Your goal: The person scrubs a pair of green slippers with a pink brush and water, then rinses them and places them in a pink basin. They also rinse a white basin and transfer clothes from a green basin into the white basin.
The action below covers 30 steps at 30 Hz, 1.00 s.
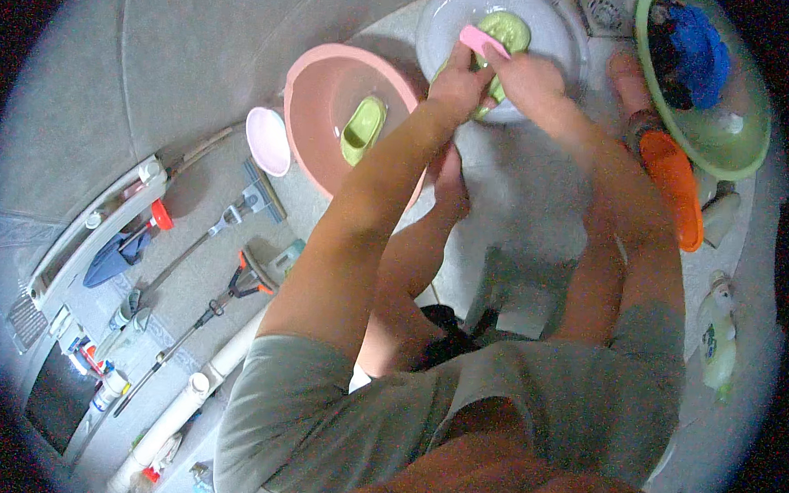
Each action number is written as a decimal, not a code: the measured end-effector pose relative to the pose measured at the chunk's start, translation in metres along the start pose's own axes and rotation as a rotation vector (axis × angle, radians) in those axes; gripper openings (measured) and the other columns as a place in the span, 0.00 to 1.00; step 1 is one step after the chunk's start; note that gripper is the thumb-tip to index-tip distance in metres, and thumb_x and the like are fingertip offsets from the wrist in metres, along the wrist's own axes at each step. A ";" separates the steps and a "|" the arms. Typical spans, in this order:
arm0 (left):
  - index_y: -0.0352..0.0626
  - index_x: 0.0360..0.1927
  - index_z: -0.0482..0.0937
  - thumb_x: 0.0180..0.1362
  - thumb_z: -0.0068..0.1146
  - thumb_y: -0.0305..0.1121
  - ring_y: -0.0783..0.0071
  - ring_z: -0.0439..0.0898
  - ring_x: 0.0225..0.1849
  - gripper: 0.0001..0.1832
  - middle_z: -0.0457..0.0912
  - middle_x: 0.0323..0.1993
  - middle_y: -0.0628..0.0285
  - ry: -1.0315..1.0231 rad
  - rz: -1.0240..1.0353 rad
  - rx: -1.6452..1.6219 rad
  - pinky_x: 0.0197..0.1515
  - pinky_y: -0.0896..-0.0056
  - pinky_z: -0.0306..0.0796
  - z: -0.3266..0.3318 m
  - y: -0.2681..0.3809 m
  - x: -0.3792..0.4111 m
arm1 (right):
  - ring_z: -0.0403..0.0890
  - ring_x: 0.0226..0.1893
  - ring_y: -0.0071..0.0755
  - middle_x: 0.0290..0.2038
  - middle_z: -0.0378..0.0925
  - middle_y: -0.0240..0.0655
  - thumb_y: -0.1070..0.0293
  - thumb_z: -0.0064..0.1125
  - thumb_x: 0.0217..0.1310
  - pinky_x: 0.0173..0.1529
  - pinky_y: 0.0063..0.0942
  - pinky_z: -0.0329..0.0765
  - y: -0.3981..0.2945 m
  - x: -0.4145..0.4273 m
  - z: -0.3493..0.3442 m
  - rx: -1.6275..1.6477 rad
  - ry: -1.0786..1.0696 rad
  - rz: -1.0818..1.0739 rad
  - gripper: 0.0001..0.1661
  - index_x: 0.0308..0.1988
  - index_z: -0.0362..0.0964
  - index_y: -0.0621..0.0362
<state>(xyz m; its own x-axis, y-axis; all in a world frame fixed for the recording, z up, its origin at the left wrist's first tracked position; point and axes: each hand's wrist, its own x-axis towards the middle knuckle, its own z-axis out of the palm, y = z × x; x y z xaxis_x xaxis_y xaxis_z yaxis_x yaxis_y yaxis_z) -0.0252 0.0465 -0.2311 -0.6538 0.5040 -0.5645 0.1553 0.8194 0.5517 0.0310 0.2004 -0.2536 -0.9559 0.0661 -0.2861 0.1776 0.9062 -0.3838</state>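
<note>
Over a pale, bluish round basin (558, 30) at the top, my left hand (457, 86) holds a light green clog (506, 32). My right hand (527, 78) grips a pink brush (483, 41) against that clog; its bristles are hidden. Part of the clog lies behind my hands. A second light green clog (363, 129) rests in a pink plastic tub (317, 113), partly beside my left forearm. Next to this tub stands a small pale pink bowl (268, 142).
At the right are a green basin (730, 150) holding blue cloth (704, 55) and dark cloth, an orange slipper (673, 184) on my foot, and a bottle (718, 336). Left lie a squeegee (256, 193), a mop (216, 309), a red plunger (162, 215) and a white pipe (167, 421).
</note>
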 end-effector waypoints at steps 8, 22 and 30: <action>0.55 0.61 0.68 0.51 0.64 0.41 0.47 0.64 0.63 0.32 0.56 0.65 0.44 0.035 0.015 -0.119 0.63 0.63 0.63 0.004 -0.006 0.006 | 0.83 0.29 0.45 0.29 0.80 0.42 0.66 0.43 0.64 0.27 0.43 0.78 0.002 0.006 0.009 -0.134 -0.008 -0.042 0.26 0.62 0.59 0.45; 0.64 0.64 0.66 0.59 0.53 0.50 0.47 0.53 0.70 0.28 0.46 0.71 0.46 -0.003 0.192 0.267 0.69 0.66 0.53 0.008 -0.037 0.025 | 0.81 0.26 0.49 0.29 0.77 0.45 0.71 0.44 0.60 0.26 0.44 0.78 0.052 -0.018 0.016 -0.133 0.296 0.037 0.33 0.65 0.54 0.40; 0.62 0.61 0.69 0.46 0.68 0.41 0.43 0.53 0.69 0.35 0.45 0.69 0.38 -0.046 0.165 -0.051 0.68 0.64 0.56 0.012 -0.051 0.019 | 0.81 0.23 0.46 0.26 0.77 0.43 0.66 0.42 0.64 0.23 0.43 0.78 0.026 -0.035 0.028 -0.103 0.102 -0.042 0.28 0.64 0.57 0.38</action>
<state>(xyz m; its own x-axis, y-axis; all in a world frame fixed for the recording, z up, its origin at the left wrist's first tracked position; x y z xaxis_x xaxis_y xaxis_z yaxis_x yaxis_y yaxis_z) -0.0368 0.0174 -0.2770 -0.5879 0.6432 -0.4906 0.2190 0.7104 0.6689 0.0759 0.2097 -0.2782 -0.9818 0.0643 -0.1785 0.1165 0.9469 -0.2998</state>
